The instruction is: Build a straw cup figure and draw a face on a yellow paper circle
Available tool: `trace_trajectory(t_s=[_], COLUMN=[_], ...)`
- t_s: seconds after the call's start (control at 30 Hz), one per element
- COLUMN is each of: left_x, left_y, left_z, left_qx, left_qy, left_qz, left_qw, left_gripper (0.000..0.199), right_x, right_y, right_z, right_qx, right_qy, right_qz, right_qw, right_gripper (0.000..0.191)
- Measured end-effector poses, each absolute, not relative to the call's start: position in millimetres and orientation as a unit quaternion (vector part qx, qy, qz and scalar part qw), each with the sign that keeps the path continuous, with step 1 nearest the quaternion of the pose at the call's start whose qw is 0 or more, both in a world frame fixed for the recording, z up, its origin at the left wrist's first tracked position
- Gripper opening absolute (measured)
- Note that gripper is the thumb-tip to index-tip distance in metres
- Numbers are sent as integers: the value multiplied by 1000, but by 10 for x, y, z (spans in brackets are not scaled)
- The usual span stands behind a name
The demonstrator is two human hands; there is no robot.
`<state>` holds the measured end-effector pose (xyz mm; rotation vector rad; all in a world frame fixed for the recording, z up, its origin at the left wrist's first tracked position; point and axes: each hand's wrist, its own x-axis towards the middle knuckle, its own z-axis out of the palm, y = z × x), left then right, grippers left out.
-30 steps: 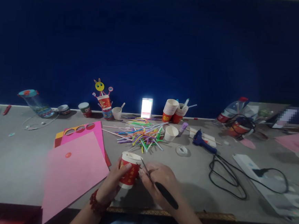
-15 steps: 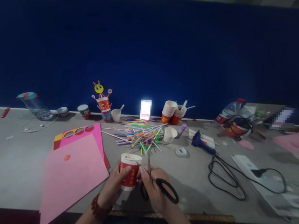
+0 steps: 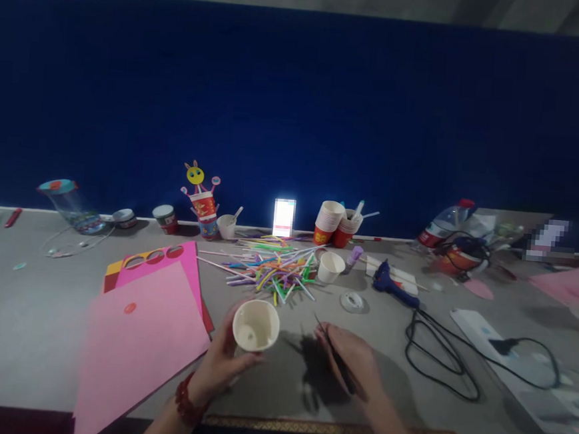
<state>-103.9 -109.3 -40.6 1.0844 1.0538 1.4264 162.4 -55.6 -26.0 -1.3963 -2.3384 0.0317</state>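
Observation:
My left hand [image 3: 223, 359] is wrapped round a paper cup [image 3: 257, 326], whose white inside and open mouth face the camera. A red bead bracelet circles that wrist. Some way to the right, my right hand [image 3: 351, 359] is closed on a pair of dark scissors [image 3: 334, 359], their tips pointing up and left over the table. The scissors do not touch the cup. Beyond the hands lies a pile of coloured straws [image 3: 275, 269]. Next to the pile stand a white cup [image 3: 330, 266] and a roll of tape [image 3: 352, 301].
Pink paper [image 3: 144, 339] lies at the left. A decorated cup figure [image 3: 203, 207], stacked cups [image 3: 328, 221] and a lit phone [image 3: 284, 218] line the back. At the right are a blue glue gun [image 3: 394, 285] with its cable and a power strip [image 3: 503, 367].
The cup has tipped so its mouth faces the camera. My right hand has moved away to the right with the scissors. The camera view has shifted slightly.

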Motion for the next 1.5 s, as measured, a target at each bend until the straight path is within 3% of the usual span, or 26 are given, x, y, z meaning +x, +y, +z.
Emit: trace_trajectory(t_s=[0.1, 0.2, 0.4, 0.57, 0.67, 0.83, 0.97, 1.13, 1.27, 1.5], left_x=[-1039, -1034, -1022, -1059, -1068, -1117, -1299, -1619, -1825, -2021], left_y=[-1131, -1163, -1145, -1033, -977, -945, -922, -852, -762, -629], left_z=[-349, -214, -178, -239, -213, -264, -300, -247, -244, -334], left_qx=[527, 580, 530, 386, 363, 394, 433, 462, 477, 523], left_qy=[411, 377, 369, 299, 265, 311, 407, 493, 554, 585], left_qz=[573, 565, 587, 583, 565, 536, 524, 522, 539, 506], left_qw=[475, 450, 489, 649, 692, 679, 610, 520, 419, 358], left_gripper=[76, 69, 69, 62, 59, 66, 62, 56, 63, 62], right_x=[1803, 1869, 1861, 1957, 2025, 2024, 1985, 2023, 2050, 1897], right_y=[-402, -321, -313, -261, -183, -111, -101, -100, -132, -248], right_z=[-326, -282, -265, -255, -178, -3, 76, 7, -116, -278], right_qx=[-530, -529, -533, -558, -571, -595, -594, -589, -590, -538], right_qy=[-842, -846, -844, -829, -821, -803, -803, -807, -807, -831], right_qz=[-23, -47, -29, -6, -3, -1, 7, 16, -22, -28], right_qw=[99, 50, 58, 45, 13, -38, -60, -32, -8, 135], right_gripper=[28, 21, 18, 28, 25, 23, 25, 25, 21, 15])
